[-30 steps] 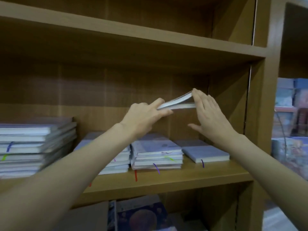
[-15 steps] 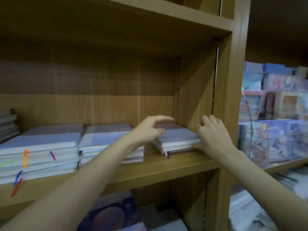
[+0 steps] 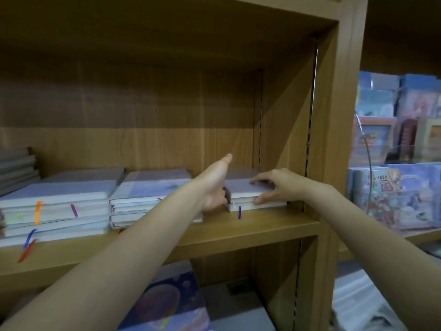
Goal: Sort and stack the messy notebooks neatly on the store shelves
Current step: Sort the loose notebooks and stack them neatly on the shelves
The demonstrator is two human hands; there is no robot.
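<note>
A short stack of pale lilac-covered notebooks (image 3: 248, 194) was seen lying at the right end of the brown wooden shelf (image 3: 238, 231), close to the upright side panel. Its right front corner was pinched by the right hand (image 3: 281, 187), fingers on top and thumb below. The left hand (image 3: 214, 185) was laid against the stack's left edge, fingers mostly hidden, so its grip could not be told.

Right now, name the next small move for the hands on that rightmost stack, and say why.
Probably squeeze the small stack square: the left hand flanks its left edge, the right hand pinches its front right corner, and its notebooks look slightly staggered.
</note>
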